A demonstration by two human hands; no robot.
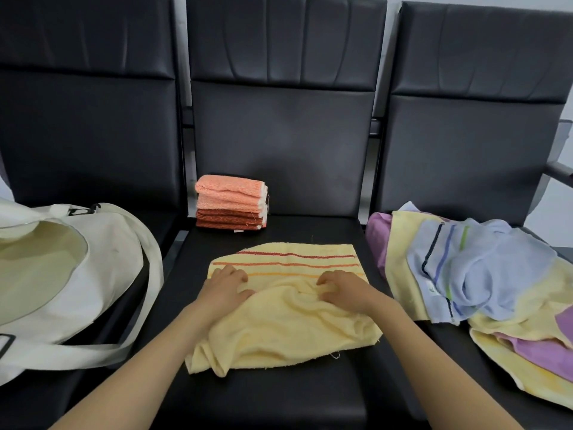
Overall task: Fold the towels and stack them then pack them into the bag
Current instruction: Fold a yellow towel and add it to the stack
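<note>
A yellow towel [285, 324] with red and orange stripes lies rumpled on the middle black seat [279, 395]. My left hand [224, 288] pinches a fold of it near its left side. My right hand [344, 288] pinches the cloth near its right side. Behind the towel, at the seat's back left, stands a stack of folded towels [231, 206], pale orange on top and dark orange below. A white canvas bag [102, 274] lies open on the left seat, its strap trailing toward the middle seat.
A loose pile of unfolded towels [483, 280], blue, yellow and purple, covers the right seat. Black seat backs [285, 135] rise behind all three seats. A grey armrest [558, 169] shows at the far right.
</note>
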